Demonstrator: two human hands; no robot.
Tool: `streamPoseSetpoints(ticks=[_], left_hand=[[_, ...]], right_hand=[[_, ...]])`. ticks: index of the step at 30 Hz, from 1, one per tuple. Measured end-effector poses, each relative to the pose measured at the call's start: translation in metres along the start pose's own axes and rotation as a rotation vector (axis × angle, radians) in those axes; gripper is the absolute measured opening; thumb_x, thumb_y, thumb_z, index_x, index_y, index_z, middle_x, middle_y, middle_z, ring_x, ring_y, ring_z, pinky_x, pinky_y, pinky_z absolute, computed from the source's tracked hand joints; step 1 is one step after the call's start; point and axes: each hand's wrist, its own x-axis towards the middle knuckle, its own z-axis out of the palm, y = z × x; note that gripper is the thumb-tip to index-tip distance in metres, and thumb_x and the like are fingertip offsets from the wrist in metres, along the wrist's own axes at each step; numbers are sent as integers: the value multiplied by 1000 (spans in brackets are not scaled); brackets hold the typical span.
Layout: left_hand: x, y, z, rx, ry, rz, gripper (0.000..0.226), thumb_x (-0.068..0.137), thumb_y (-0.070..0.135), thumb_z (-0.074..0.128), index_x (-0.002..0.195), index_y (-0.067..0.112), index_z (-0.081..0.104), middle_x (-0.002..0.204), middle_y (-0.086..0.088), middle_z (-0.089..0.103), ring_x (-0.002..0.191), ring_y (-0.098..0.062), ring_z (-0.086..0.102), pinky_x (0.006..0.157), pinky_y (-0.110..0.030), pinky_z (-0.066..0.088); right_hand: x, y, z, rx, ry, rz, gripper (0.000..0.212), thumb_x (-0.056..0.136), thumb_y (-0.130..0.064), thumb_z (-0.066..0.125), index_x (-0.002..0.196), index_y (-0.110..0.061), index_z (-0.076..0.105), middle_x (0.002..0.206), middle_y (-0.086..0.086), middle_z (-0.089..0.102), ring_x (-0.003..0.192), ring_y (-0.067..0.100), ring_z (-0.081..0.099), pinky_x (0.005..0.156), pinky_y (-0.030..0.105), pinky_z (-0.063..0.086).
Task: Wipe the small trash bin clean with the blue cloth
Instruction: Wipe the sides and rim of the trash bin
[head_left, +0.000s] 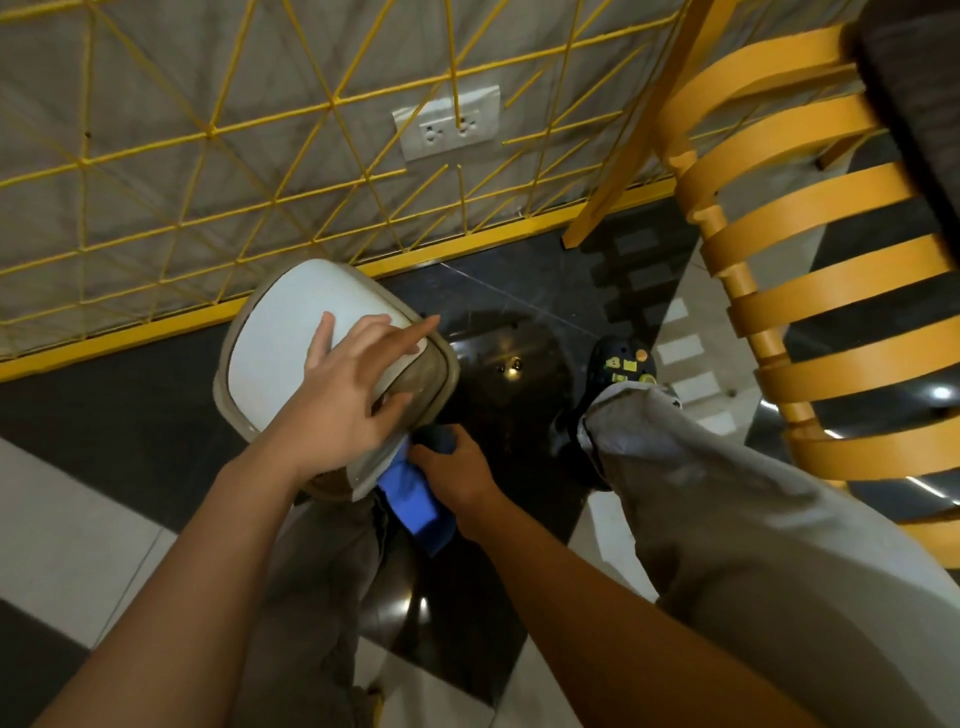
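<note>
We have a single wide-angle view from our head, facing steeply down at the floor. It sits close above the left hand and right hand; the wall fills 11 o'clock, a chair 2 o'clock.

Yellow lattice, glossy checkered floor

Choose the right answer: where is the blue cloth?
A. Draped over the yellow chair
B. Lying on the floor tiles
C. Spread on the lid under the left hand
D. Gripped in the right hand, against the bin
D: the right hand grips the blue cloth against the lower side of the bin, while the left hand rests spread on the white lid with no cloth under it.
</note>
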Motion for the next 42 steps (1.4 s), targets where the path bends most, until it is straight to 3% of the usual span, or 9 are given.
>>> streamPoseSetpoints(ticks=[2, 4, 7, 10, 16, 24, 30, 36, 42], left_hand=[[-4, 4, -4, -41, 2, -78, 59, 89, 19, 55, 140, 34, 30, 120, 6, 53, 127, -12, 36, 117, -46, 3], [-7, 7, -5, -108, 75, -154, 54, 90, 17, 56, 138, 33, 37, 120, 9, 49, 118, -8, 39, 114, -49, 21], [-8, 9, 4, -132, 351, -271, 40, 90, 24, 53, 130, 23, 51, 124, -1, 49, 119, -17, 44, 105, -53, 34], [-2, 8, 18, -64, 512, -375, 41, 92, 32, 47, 131, 17, 50, 137, -8, 44, 132, -25, 35, 109, -53, 28], [11, -10, 28, 230, 442, -324, 45, 99, 37, 32, 141, 22, 39, 154, -8, 24, 144, -32, 6, 115, -45, -2], [15, -11, 38, 291, 444, -366, 44, 98, 37, 27, 132, 23, 52, 149, -5, 36, 143, -35, 13, 114, -53, 4], [17, -10, 38, 304, 451, -376, 40, 97, 32, 31, 128, 23, 55, 147, -3, 39, 143, -34, 16, 113, -54, 3], [20, -10, 40, 287, 487, -412, 37, 97, 28, 35, 125, 22, 58, 145, -3, 44, 142, -35, 17, 113, -57, 3], [21, -10, 42, 287, 511, -418, 37, 96, 26, 34, 124, 23, 59, 145, -2, 44, 142, -35, 18, 112, -58, 1]], right_hand=[[-3, 4, 3, 27, -32, 12, 37, 84, -15, 65, 118, -10, 51, 123, 13, 58, 112, 28, 56, 97, 40, 48], [-7, 7, 4, 45, 2, -23, 40, 81, -14, 68, 117, -11, 50, 123, 13, 57, 111, 26, 57, 92, 34, 50], [-18, 6, 0, 72, 233, -179, 44, 75, -10, 71, 109, -11, 43, 116, 13, 52, 99, 19, 57, 74, 16, 48], [-29, -1, -4, 57, 369, -313, 37, 77, -11, 69, 105, -8, 46, 111, 9, 48, 83, 5, 50, 64, 1, 42], [-25, -19, -6, -38, 321, -350, 17, 81, -17, 67, 92, -8, 58, 104, -2, 43, 74, -5, 44, 64, -5, 38], [-27, -13, 6, -179, 292, -327, 16, 80, -17, 67, 85, -4, 59, 99, 2, 47, 65, 0, 43, 59, 8, 36], [-22, -28, 0, -273, 360, -353, 18, 81, -16, 66, 93, -4, 59, 112, 4, 49, 82, 11, 50, 75, 21, 41], [-1, -53, -13, -449, 428, -422, 27, 81, -21, 65, 99, -2, 57, 118, 8, 46, 94, 26, 56, 77, 33, 46], [5, -54, -29, -123, 408, -301, 25, 84, -19, 62, 105, -6, 57, 114, 10, 53, 95, 17, 52, 83, 24, 39]])
